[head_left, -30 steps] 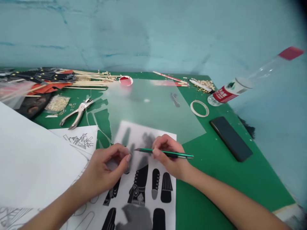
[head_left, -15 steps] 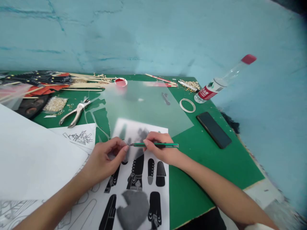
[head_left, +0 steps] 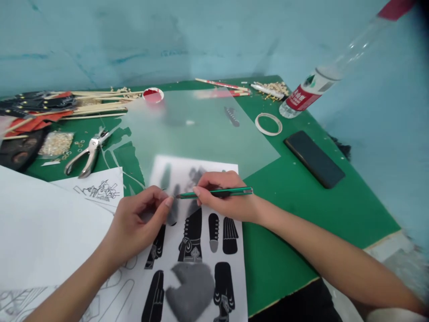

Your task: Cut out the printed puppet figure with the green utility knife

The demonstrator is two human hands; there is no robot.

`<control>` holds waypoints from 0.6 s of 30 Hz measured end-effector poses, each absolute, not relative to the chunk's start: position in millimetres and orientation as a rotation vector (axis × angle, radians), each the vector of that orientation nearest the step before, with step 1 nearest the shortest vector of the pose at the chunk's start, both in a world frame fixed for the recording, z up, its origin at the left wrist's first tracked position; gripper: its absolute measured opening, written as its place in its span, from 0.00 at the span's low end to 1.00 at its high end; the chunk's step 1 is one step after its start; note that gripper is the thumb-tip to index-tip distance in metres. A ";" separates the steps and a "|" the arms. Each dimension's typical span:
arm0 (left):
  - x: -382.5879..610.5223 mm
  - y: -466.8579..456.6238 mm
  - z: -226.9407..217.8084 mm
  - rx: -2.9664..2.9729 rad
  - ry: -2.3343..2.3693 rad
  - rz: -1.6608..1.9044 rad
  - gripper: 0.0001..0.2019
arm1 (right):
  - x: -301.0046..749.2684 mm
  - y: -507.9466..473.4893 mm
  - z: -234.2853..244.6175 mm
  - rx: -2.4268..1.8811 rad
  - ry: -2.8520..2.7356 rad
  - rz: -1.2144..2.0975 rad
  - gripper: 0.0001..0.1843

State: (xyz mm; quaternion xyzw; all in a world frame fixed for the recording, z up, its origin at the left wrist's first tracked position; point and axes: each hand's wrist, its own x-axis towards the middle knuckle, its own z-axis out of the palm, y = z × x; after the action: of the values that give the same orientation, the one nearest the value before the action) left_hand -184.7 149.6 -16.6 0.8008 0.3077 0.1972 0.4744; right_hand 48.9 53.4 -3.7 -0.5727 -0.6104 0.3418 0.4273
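Observation:
Between the thumb and fingers of my right hand [head_left: 224,194] is a slim green pen [head_left: 236,191], held almost level with its dark tip pointing left. My left hand [head_left: 142,217] is closed in a pinch right at that tip; whatever its fingers hold, if anything, is too small or hidden to make out. Both hands are above a printed sheet [head_left: 208,275] with black boot-like and sleeve-like shapes. A translucent frosted sheet [head_left: 208,143] overlaps its upper part and blurs the shapes beneath. A dark grey heart-like patch [head_left: 190,290] is low on the printed page.
White papers [head_left: 47,232] cover the left side. Behind them are a hole punch [head_left: 89,154], a bag of small rings [head_left: 56,144], wooden sticks [head_left: 100,107] and a red paint cup [head_left: 153,95]. Right: tape roll [head_left: 268,124], phone [head_left: 314,158], water bottle [head_left: 303,96], white marker [head_left: 268,91].
The view has shifted, so the bottle and phone appear larger and further right. Both hands keep the same pose, with the pen tip still at my left fingertips.

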 end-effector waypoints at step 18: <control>-183.5 150.5 -14.3 1.980 0.753 0.467 0.12 | 51.1 51.2 -11.8 -1.357 -1.587 0.776 0.12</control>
State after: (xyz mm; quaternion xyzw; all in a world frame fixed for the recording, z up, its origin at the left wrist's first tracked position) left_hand -183.5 150.5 -14.3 0.8069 0.3071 0.1903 0.4673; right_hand 51.1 51.2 -11.8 -0.5467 -0.6392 0.3125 0.4414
